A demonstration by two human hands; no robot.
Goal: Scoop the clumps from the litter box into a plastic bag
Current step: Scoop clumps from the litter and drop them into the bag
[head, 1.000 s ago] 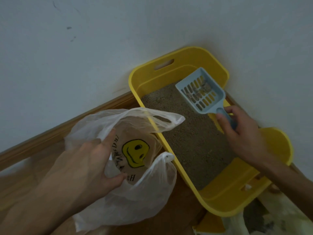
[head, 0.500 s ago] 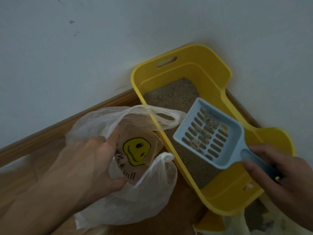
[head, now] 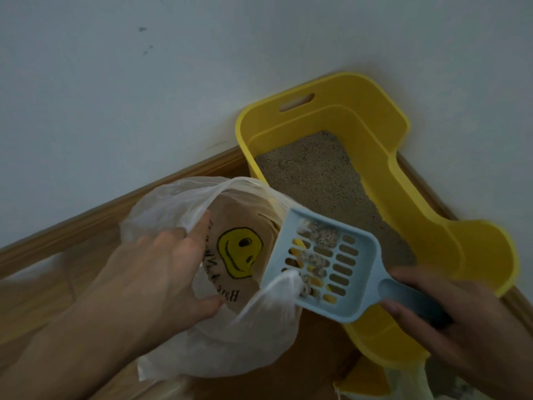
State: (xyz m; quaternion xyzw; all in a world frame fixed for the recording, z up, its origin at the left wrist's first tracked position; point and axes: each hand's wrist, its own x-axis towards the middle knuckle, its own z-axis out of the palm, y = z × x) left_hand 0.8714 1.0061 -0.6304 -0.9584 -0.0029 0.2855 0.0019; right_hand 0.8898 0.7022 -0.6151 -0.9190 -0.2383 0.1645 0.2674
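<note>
Yellow litter box on wooden floor in pale wall corner, right hand grip wrapped around blue scoop with clumps over plastic bag, left hand grip pinching bag rim.

Our right hand carries the blue scoop out of the litter box toward our left hand. Its front edge now sits over the mouth of the plastic bag, and the clumps slide forward in it.
</note>
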